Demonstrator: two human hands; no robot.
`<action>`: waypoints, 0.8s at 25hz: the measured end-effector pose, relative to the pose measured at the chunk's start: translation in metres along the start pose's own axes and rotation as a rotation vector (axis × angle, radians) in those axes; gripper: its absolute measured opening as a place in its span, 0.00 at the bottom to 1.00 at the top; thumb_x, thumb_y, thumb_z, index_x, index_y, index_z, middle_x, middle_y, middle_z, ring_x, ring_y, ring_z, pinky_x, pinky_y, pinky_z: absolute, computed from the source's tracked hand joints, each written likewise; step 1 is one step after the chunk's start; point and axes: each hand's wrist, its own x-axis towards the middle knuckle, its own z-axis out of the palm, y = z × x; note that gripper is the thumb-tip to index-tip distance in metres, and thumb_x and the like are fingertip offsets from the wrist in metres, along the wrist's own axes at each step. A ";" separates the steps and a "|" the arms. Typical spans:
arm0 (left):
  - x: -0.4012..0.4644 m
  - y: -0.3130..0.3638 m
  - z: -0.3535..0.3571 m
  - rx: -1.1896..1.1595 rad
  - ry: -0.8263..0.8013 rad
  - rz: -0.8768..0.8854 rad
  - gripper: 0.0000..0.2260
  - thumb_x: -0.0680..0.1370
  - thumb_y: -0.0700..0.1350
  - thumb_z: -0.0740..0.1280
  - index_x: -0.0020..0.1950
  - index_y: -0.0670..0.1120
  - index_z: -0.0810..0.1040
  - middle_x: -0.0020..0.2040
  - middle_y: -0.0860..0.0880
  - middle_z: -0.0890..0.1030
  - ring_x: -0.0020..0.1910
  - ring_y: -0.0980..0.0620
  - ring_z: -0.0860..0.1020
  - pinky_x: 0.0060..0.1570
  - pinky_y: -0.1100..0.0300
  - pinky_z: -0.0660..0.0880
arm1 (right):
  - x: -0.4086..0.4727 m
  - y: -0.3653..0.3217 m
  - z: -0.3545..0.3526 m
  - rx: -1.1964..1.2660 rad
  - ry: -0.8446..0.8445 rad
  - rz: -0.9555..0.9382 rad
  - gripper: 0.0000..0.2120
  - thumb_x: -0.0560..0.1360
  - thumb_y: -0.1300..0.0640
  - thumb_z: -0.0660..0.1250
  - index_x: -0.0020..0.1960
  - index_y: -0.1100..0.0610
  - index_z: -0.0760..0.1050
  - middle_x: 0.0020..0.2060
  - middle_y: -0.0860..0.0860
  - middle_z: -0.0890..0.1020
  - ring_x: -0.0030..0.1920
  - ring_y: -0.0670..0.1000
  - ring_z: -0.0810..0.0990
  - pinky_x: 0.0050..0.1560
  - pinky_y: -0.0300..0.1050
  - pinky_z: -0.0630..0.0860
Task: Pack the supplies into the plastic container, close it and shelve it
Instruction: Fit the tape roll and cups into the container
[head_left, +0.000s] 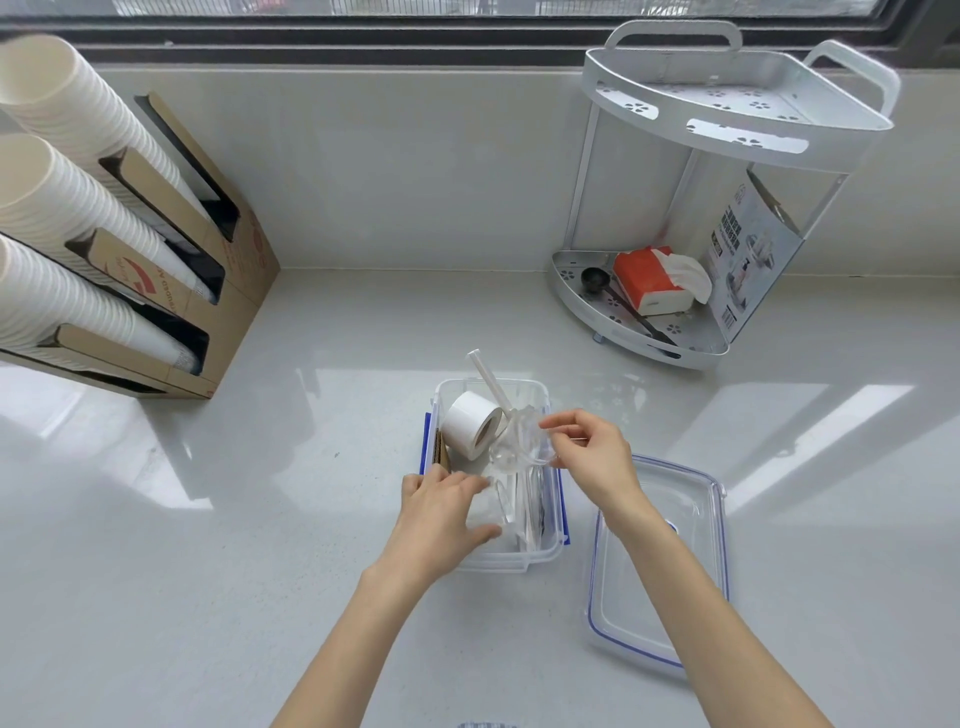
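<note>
Two hands work over the clear plastic container (498, 558), which sits open on the pale countertop (260, 519) near the middle of the view. Inside it lie a white roll of labels (470, 428), a white straw (488, 382) leaning out over the far rim, strips of brown cardboard (440, 453) against the left wall, and a bundle of clear plastic wrapping (511, 452). The left hand (441, 512) rests inside the container, fingers spread and pressing on the wrapped items. The right hand (592, 457) pinches the top of the clear wrapping between thumb and fingertips. Just right of the container lies its lid (660, 566), flat on the counter. Farther off stand a white corner shelf rack (727, 135) at back right, and a cardboard holder with stacked paper cups (78, 218) at left.
</note>
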 end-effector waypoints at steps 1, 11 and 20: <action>-0.002 -0.002 -0.001 -0.044 0.042 -0.014 0.24 0.74 0.56 0.63 0.67 0.51 0.65 0.66 0.53 0.72 0.64 0.51 0.65 0.61 0.57 0.56 | -0.001 -0.001 -0.003 0.056 -0.002 0.007 0.14 0.73 0.67 0.59 0.38 0.50 0.76 0.33 0.47 0.76 0.35 0.48 0.76 0.41 0.38 0.78; -0.013 -0.002 -0.009 -0.333 0.344 -0.022 0.21 0.73 0.50 0.66 0.65 0.51 0.68 0.62 0.53 0.74 0.61 0.53 0.66 0.47 0.66 0.53 | -0.017 -0.007 -0.018 0.223 -0.112 0.014 0.13 0.75 0.68 0.59 0.41 0.53 0.77 0.39 0.50 0.80 0.32 0.44 0.77 0.41 0.35 0.80; -0.018 0.009 -0.003 -0.520 0.392 0.022 0.20 0.70 0.51 0.69 0.60 0.49 0.72 0.50 0.58 0.72 0.50 0.58 0.69 0.48 0.80 0.63 | -0.029 -0.003 0.002 -0.077 -0.230 -0.044 0.09 0.76 0.57 0.61 0.47 0.48 0.79 0.42 0.57 0.82 0.36 0.50 0.74 0.43 0.43 0.73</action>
